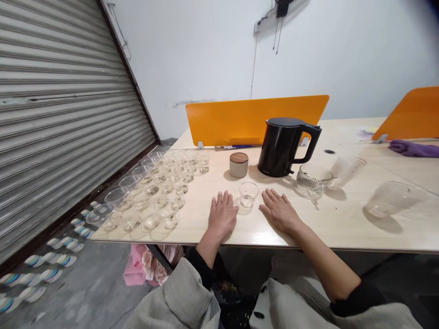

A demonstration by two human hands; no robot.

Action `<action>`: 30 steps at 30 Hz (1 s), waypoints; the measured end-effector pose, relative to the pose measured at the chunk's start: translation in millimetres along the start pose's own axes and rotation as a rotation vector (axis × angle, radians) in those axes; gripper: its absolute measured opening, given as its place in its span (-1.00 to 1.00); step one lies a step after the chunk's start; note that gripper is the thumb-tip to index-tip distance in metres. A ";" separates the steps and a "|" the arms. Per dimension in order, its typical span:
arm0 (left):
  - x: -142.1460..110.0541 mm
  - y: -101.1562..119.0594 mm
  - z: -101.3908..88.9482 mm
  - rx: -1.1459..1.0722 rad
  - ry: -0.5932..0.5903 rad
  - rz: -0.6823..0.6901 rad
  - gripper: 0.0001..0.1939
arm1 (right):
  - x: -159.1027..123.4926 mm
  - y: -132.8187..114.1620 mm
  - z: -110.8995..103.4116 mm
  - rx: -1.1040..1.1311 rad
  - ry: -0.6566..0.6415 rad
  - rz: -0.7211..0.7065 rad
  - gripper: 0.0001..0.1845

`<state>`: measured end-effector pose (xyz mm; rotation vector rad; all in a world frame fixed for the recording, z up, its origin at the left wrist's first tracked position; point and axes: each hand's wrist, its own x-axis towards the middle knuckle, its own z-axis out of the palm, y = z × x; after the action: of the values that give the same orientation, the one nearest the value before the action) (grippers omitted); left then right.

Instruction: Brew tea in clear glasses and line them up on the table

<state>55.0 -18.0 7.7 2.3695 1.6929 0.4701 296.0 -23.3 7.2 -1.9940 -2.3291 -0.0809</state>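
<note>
My left hand lies flat on the table, palm down, holding nothing. To its right stands a small clear plastic cup, upright, with a few dark specks inside. On the cup's other side my right hand also rests flat with its fingers stretched out. Neither hand grips the cup. Behind it sit a grey canister with a wooden lid and a black electric kettle, its handle toward the right. A ribbed glass bowl stands right of the kettle.
Rows of clear cups cover the table's left end. Two stacks of nested clear cups, a near one and a far one, lie tilted at right. An orange divider and a purple cloth are farther back. Lidded tubs stand on the floor.
</note>
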 end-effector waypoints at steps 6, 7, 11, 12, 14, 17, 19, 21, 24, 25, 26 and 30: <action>-1.2 0.5 -0.3 0.032 -0.043 0.020 -0.36 | -2.2 2.3 0.2 0.016 -0.011 -0.005 -0.24; -1.9 1.0 -0.6 0.038 -0.046 0.025 -0.35 | -2.0 2.3 0.6 0.017 -0.012 -0.006 -0.24; -5.1 2.5 -1.2 0.040 -0.042 0.047 -0.33 | -2.2 2.4 1.8 0.001 -0.019 -0.017 -0.22; -5.7 2.6 -1.0 0.037 -0.040 0.049 -0.33 | -2.4 2.5 2.1 -0.004 -0.018 -0.019 -0.22; -6.4 2.4 -0.7 0.030 -0.037 0.049 -0.33 | -2.9 2.9 3.1 -0.017 -0.013 -0.018 -0.22; -6.2 1.8 -0.3 0.022 -0.030 0.046 -0.33 | -2.8 3.3 4.1 -0.023 -0.010 -0.010 -0.23; -5.8 1.6 -0.3 0.018 -0.026 0.047 -0.33 | -2.3 3.1 3.9 -0.017 -0.014 -0.006 -0.23; -5.6 1.6 -0.2 0.018 -0.023 0.048 -0.33 | -2.1 2.5 2.8 -0.012 -0.023 -0.005 -0.23; -5.3 1.7 -0.1 0.033 -0.029 0.050 -0.32 | -2.9 1.2 0.4 -0.016 -0.034 -0.002 -0.23; -5.3 1.8 -0.2 0.037 -0.032 0.049 -0.32 | -3.3 0.7 -0.2 -0.019 -0.034 -0.001 -0.23; -5.3 1.8 -0.3 0.039 -0.035 0.048 -0.32 | -3.8 0.3 -0.7 -0.020 -0.033 0.000 -0.22; -5.7 2.6 -1.4 0.034 -0.039 0.053 -0.31 | -4.8 -0.3 -0.4 -0.001 -0.032 0.004 -0.21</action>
<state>55.1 -24.2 9.1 2.4362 1.6379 0.4039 296.5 -28.0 7.2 -2.0155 -2.3438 -0.0506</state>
